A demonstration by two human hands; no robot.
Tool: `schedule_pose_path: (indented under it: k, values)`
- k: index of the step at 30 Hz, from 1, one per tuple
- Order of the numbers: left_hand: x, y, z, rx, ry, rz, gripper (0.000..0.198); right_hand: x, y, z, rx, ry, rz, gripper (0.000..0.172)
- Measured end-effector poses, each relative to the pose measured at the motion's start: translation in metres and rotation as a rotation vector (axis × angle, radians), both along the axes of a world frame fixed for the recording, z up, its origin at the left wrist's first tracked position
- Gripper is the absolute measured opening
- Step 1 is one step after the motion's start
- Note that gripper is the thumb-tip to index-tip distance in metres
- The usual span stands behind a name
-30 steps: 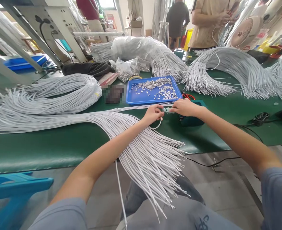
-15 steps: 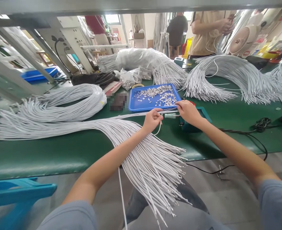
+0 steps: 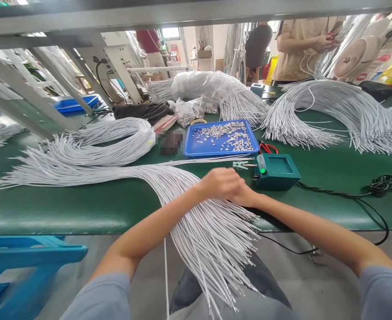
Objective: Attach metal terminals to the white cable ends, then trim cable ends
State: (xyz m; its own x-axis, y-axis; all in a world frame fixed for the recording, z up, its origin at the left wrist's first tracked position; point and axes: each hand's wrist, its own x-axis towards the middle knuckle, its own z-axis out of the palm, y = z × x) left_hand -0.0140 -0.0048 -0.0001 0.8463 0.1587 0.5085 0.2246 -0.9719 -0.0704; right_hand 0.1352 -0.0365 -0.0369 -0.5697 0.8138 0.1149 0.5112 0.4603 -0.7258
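Head view: left hand (image 3: 219, 183) and right hand (image 3: 245, 194), overlapping, fingers curled; whether they pinch a cable, cannot tell. White cable bundle (image 3: 209, 240), one, beneath the hands and left forearm, its tips hanging over the near edge of a green table (image 3: 82, 209). Teal box (image 3: 279, 178) with pale clip (image 3: 240, 165), beyond the right hand. Blue tray (image 3: 204, 146), farther back, bearing small metal pieces (image 3: 222, 129).

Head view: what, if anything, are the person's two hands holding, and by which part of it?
It cannot be told: the left hand partly covers the right hand near the white cables, hiding any hold.
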Motion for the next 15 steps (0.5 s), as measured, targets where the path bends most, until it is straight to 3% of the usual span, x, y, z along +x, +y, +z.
schedule_pose_path:
  k: [3, 5, 9, 15]
  values:
    - [-0.017, 0.03, 0.007, -0.249, 0.129, 0.679, 0.025, 0.0, -0.002, 0.001, 0.023, 0.066, 0.014, 0.026]
    - [-0.029, 0.046, 0.007, -0.346, 0.209, 0.903, 0.025, 0.0, -0.003, 0.002, 0.038, 0.111, 0.021, 0.026]
    - [-0.042, 0.062, 0.001, -0.403, 0.286, 0.981, 0.028, 0.0, -0.004, 0.002, 0.046, 0.126, 0.012, 0.025]
    - [-0.041, 0.062, -0.003, -0.416, 0.255, 1.013, 0.028, -0.002, -0.003, 0.001, 0.039, 0.112, -0.004, 0.026]
